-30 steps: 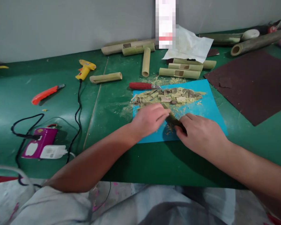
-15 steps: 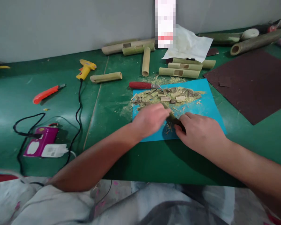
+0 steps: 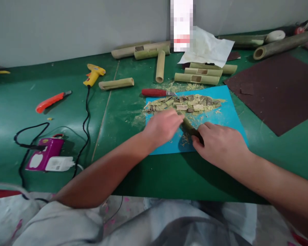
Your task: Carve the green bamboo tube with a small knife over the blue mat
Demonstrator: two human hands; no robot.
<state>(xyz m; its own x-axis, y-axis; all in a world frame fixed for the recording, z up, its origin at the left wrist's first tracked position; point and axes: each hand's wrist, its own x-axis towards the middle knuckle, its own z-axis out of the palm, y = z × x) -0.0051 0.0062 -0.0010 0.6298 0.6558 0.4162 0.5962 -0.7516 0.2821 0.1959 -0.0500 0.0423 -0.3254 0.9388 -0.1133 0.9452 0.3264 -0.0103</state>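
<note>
Bamboo tube (image 3: 188, 126), slim, rounded, is held by right fingers (image 3: 204, 127), left fingers (image 3: 176, 118) curled at it, grip unclear.

Below the table (image 3: 169, 177), towards its left, they wear a loose, creased, pale grey sleeve (image 3: 64, 222); farther right below the table, blue-grey clothing (image 3: 133, 229) with a darker grey patch (image 3: 200, 227); left hand (image 3: 163, 127) and right hand (image 3: 220, 139) are bare
</note>
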